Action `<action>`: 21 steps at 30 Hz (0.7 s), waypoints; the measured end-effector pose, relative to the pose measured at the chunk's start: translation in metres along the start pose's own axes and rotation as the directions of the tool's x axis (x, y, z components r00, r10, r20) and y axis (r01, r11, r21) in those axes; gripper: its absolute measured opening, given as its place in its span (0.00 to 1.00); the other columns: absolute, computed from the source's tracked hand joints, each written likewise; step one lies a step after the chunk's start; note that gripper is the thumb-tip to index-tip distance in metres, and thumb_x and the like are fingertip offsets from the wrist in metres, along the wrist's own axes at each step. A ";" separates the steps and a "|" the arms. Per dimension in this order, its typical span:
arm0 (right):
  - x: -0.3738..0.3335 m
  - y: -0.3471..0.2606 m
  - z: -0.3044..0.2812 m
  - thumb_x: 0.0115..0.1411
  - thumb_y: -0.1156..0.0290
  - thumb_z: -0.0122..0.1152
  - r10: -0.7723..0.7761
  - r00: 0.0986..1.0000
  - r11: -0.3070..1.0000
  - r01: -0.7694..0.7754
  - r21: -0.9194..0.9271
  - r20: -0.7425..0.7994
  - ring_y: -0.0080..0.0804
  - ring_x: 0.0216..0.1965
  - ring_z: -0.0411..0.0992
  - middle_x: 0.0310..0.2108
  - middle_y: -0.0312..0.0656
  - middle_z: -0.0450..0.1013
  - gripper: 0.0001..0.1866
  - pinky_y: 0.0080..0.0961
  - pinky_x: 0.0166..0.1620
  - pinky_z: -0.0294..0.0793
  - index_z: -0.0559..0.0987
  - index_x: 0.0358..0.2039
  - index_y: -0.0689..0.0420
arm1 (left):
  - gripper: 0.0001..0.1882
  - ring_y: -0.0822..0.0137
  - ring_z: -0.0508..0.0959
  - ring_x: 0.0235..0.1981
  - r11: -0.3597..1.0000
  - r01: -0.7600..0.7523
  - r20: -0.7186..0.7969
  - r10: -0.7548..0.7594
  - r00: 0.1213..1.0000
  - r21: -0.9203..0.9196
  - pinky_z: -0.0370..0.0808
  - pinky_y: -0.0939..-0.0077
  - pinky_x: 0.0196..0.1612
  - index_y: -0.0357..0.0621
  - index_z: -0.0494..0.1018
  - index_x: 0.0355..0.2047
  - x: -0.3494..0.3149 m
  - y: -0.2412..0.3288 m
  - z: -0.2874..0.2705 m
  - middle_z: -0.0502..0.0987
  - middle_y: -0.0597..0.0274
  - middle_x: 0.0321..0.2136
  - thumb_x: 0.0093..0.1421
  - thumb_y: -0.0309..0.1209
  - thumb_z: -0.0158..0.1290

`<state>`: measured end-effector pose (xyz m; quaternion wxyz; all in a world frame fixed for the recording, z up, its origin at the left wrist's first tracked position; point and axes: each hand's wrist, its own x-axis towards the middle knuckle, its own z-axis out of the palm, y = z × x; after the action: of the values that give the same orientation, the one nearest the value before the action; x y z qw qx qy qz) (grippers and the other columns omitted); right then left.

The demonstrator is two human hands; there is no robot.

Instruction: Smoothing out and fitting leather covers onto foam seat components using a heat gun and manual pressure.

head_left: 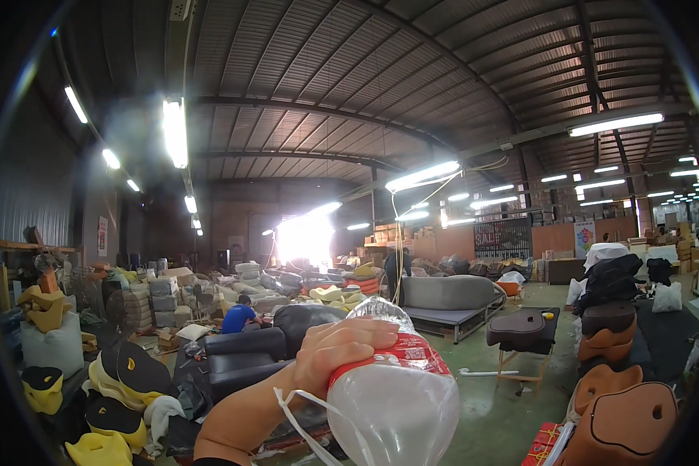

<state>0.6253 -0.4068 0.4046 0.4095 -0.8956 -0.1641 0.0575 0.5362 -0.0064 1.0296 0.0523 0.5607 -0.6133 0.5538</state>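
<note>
My left hand [338,353] is raised in front of the camera and grips a clear plastic bottle [396,412] around its middle, by the red label band. The bottle is tilted, its wide part close to the lens and its far end pointing away into the hall. My forearm comes up from the lower left. A thin white cord [299,415] hangs beside the wrist. My right hand is not visible.
A large warehouse hall lies beyond: a black leather armchair [245,357], a grey sofa on a platform [450,299], brown seat shells [625,423] at right, yellow and black foam parts [124,388] at left. A person in blue [239,317] crouches farther back. The floor is green.
</note>
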 end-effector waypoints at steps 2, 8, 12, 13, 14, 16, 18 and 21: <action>0.000 0.000 0.002 0.60 0.61 0.63 -0.012 1.000 1.000 0.012 -0.004 -0.015 0.43 0.34 0.82 0.34 0.52 0.83 0.20 0.39 0.41 0.80 0.85 0.49 0.58 | 0.32 0.43 0.87 0.44 1.000 0.008 0.008 -0.008 1.000 0.012 0.86 0.52 0.46 0.40 0.65 0.54 0.001 0.001 0.001 0.83 0.38 0.44 0.58 0.37 0.70; -0.006 -0.013 -0.001 0.59 0.63 0.64 -0.033 0.998 0.999 0.034 0.006 -0.056 0.44 0.36 0.83 0.36 0.54 0.84 0.20 0.38 0.44 0.81 0.85 0.50 0.58 | 0.31 0.42 0.87 0.44 1.000 0.016 0.008 -0.016 1.000 0.003 0.86 0.53 0.45 0.40 0.65 0.54 0.004 0.002 0.003 0.83 0.39 0.44 0.59 0.36 0.70; -0.018 -0.041 -0.020 0.59 0.63 0.65 -0.023 0.999 1.000 0.023 0.000 -0.027 0.45 0.37 0.83 0.37 0.54 0.84 0.21 0.38 0.45 0.81 0.85 0.50 0.59 | 0.30 0.42 0.87 0.43 1.000 0.003 0.009 -0.003 1.000 0.010 0.86 0.53 0.45 0.40 0.65 0.54 0.005 0.002 0.004 0.83 0.39 0.44 0.59 0.36 0.70; -0.021 -0.050 -0.024 0.59 0.63 0.65 -0.023 0.999 1.000 0.023 0.000 -0.028 0.45 0.37 0.83 0.37 0.54 0.84 0.21 0.38 0.45 0.81 0.85 0.50 0.59 | 0.30 0.42 0.87 0.43 1.000 0.004 0.007 -0.004 1.000 0.011 0.86 0.53 0.44 0.40 0.65 0.54 0.005 0.002 0.004 0.83 0.39 0.44 0.58 0.36 0.70; -0.024 -0.058 -0.028 0.58 0.63 0.66 -0.025 0.999 1.000 0.025 0.000 -0.033 0.45 0.37 0.83 0.37 0.54 0.84 0.21 0.38 0.45 0.81 0.85 0.50 0.59 | 0.30 0.42 0.87 0.43 1.000 0.009 0.004 -0.009 1.000 0.009 0.86 0.53 0.44 0.40 0.65 0.54 0.006 0.002 0.004 0.83 0.39 0.44 0.58 0.36 0.70; -0.029 -0.073 -0.035 0.58 0.63 0.66 -0.025 0.999 1.000 0.025 0.000 -0.036 0.46 0.37 0.83 0.37 0.55 0.84 0.21 0.38 0.45 0.81 0.85 0.50 0.60 | 0.31 0.42 0.87 0.43 1.000 -0.001 0.008 0.001 1.000 0.011 0.86 0.54 0.44 0.40 0.65 0.54 0.007 0.003 0.004 0.83 0.39 0.43 0.58 0.36 0.70; -0.033 -0.082 -0.041 0.58 0.64 0.67 0.021 1.000 1.000 -0.021 -0.001 -0.018 0.46 0.37 0.82 0.38 0.55 0.83 0.22 0.39 0.44 0.80 0.85 0.51 0.60 | 0.31 0.42 0.87 0.43 1.000 -0.011 0.011 0.011 1.000 0.009 0.86 0.54 0.44 0.40 0.65 0.54 0.009 0.003 0.004 0.83 0.39 0.43 0.58 0.36 0.70; -0.035 -0.085 -0.043 0.57 0.64 0.67 0.089 0.996 0.995 -0.090 0.034 0.032 0.47 0.37 0.82 0.39 0.55 0.83 0.22 0.40 0.45 0.79 0.84 0.51 0.60 | 0.31 0.42 0.87 0.43 1.000 -0.005 0.010 0.005 1.000 0.010 0.86 0.53 0.44 0.40 0.65 0.54 0.010 0.003 0.004 0.83 0.39 0.43 0.58 0.36 0.70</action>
<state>0.5815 -0.3973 0.4957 0.4198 -0.8936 -0.1289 0.0922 0.5325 -0.0169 1.0328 0.0449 0.5622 -0.6121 0.5543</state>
